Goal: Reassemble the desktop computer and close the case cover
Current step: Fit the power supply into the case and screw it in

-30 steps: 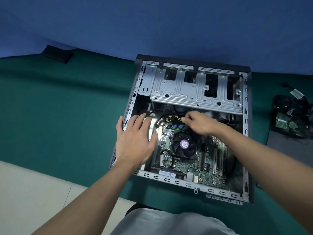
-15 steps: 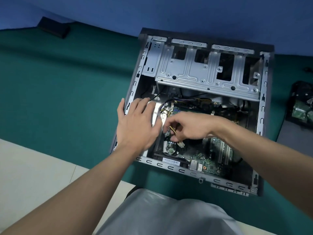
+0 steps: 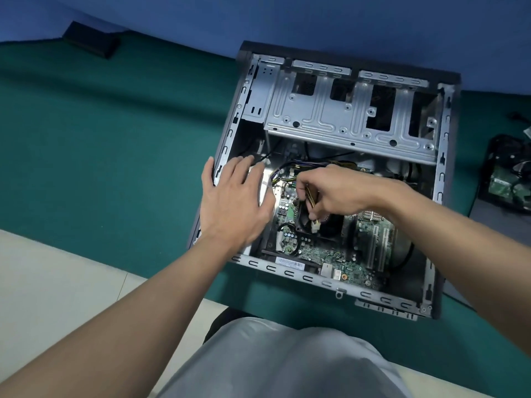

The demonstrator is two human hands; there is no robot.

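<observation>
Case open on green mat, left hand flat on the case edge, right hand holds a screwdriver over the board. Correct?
Not a screwdriver: the head view shows the right hand pinching a yellow-black cable with a white plug over the board. The rest stands.

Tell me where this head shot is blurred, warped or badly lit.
Head view: the left hand is motion-smeared at its fingertips; the right hand and the cable it pinches look sharper; the wide lens bows the far edge of the green mat; the computer case is dark under the drive cage.
</observation>
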